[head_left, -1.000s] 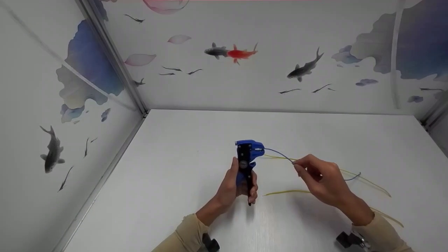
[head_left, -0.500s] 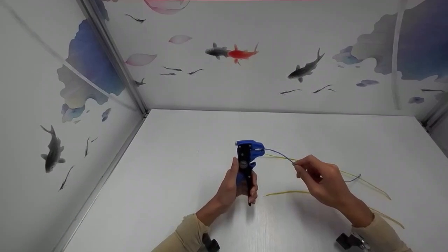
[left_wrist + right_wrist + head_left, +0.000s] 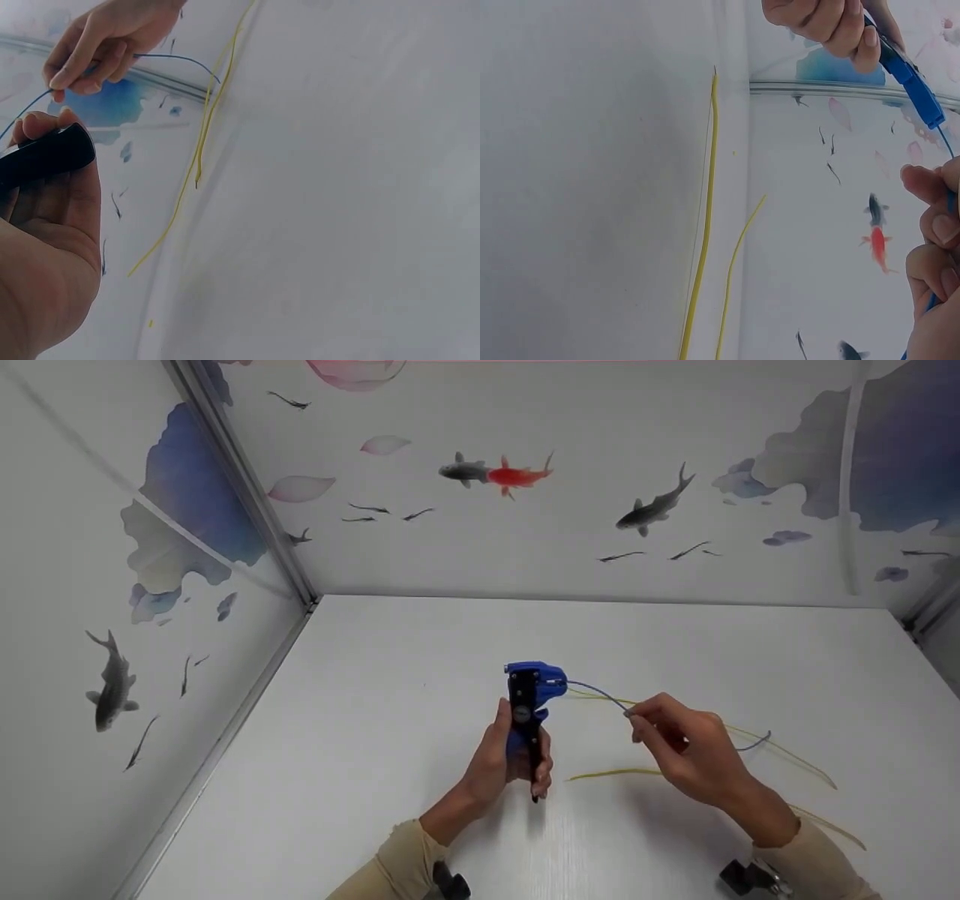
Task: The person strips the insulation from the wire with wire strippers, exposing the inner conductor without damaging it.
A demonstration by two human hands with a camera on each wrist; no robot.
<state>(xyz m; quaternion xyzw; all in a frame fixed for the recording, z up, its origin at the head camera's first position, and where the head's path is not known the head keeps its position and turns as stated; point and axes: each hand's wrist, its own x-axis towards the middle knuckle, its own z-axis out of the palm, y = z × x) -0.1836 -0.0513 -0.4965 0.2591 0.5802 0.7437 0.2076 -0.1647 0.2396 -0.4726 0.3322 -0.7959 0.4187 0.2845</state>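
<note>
My left hand (image 3: 491, 761) grips the handles of a blue and black wire stripper (image 3: 523, 690), held upright with its head at the top. From the right side of that head a thin blue wire (image 3: 596, 689) curves out, its end in the stripper's mouth. My right hand (image 3: 697, 746) pinches this wire between thumb and forefinger a short way off. Behind the hand the wire's curled tail (image 3: 756, 741) comes out. In the left wrist view the black handle end (image 3: 56, 156) lies within the left fingers. The right wrist view shows the blue stripper head (image 3: 922, 97) pointing toward the right fingertips.
On the white table (image 3: 360, 720) lie two yellow wires, one farther back (image 3: 787, 754) and one nearer (image 3: 611, 772), partly hidden by the right hand and arm. A tiny yellow piece (image 3: 151, 323) shows in the left wrist view. Printed panels (image 3: 570, 562) enclose the back and left.
</note>
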